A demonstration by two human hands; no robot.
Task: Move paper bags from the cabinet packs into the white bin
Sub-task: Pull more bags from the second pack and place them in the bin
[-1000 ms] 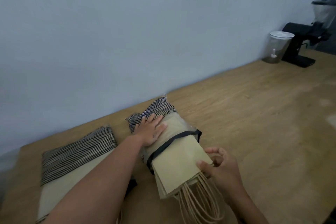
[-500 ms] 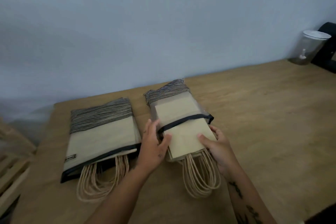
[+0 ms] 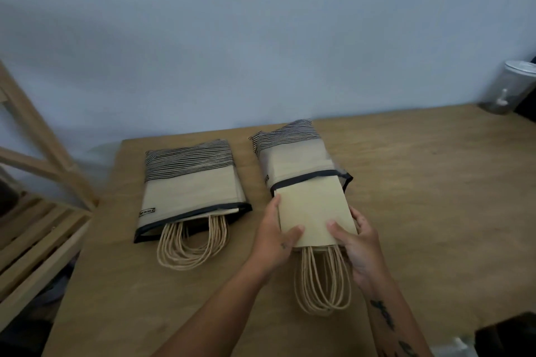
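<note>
Two packs of tan paper bags lie on the wooden table [image 3: 420, 197]. The left pack [image 3: 190, 188] is a clear sleeve with a striped top and black hem; twine handles spill from its open end. From the right pack [image 3: 295, 159] a stack of paper bags [image 3: 313, 211] sticks out halfway, its twine handles trailing toward me. My left hand [image 3: 275, 236] grips the stack's left edge, thumb on top. My right hand [image 3: 355, 240] grips its right edge the same way. No white bin is in view.
A wooden shelf frame with slats [image 3: 37, 211] stands off the table's left edge. At the far right by the wall sits a clear lidded plastic cup [image 3: 512, 87] next to a dark object. A dark shape [image 3: 507, 336] fills the bottom right corner.
My left hand came off the right pack's striped end and moved down to the stack's left edge. Both hands now hold the stack, which sticks further out of its sleeve. The view panned left.
</note>
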